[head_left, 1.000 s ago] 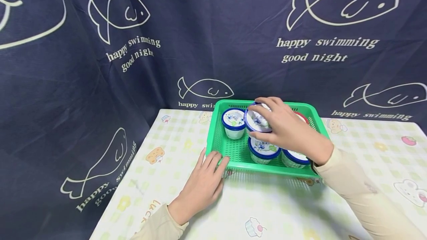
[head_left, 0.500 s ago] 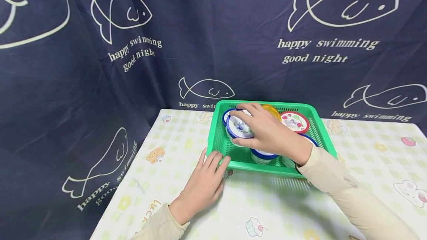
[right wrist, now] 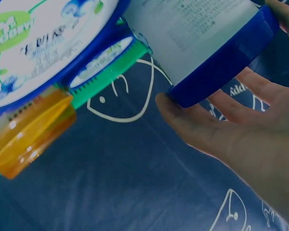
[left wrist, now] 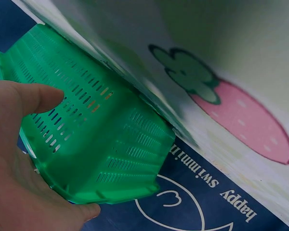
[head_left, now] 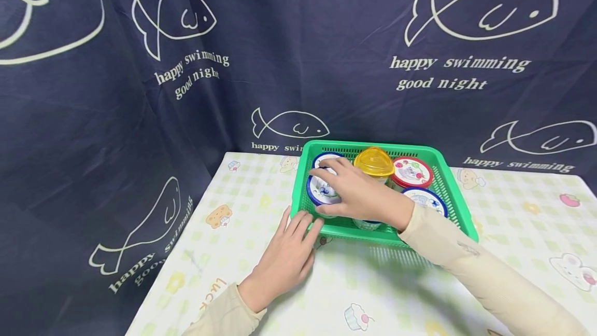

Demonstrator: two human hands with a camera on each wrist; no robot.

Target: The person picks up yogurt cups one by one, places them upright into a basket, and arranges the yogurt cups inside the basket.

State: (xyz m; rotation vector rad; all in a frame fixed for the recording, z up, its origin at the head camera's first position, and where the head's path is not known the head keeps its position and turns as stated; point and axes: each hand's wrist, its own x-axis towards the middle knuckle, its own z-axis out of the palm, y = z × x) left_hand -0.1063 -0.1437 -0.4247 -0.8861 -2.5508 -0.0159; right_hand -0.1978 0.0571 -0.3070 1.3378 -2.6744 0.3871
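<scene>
A green plastic basket [head_left: 454,191] holds several round lidded tubs. My right hand [head_left: 361,188] grips a white tub with a blue lid [head_left: 322,191] by its lid, in the basket's front left part. In the right wrist view, thumb and fingers lie around the lid's edge of this tub [right wrist: 216,53]. Another blue-lidded tub [head_left: 328,157] sits just behind it. A further tub [head_left: 367,225] is mostly hidden under my right hand. My left hand [head_left: 284,261] holds the basket's front left corner, fingers over the rim, its thumb against the outer wall [left wrist: 77,106].
A yellow-lidded container [head_left: 374,161] and a red-lidded tub [head_left: 412,171] stand in the basket's back row. At the front right is a blue-lidded tub [head_left: 425,201]. A patterned cloth covers the table [head_left: 261,191], with a dark fish-print curtain [head_left: 326,66] behind.
My right hand has carried the blue-lidded tub from the basket's back middle leftward and forward, uncovering the yellow-lidded container and red-lidded tub. The left hand stays on the basket's corner.
</scene>
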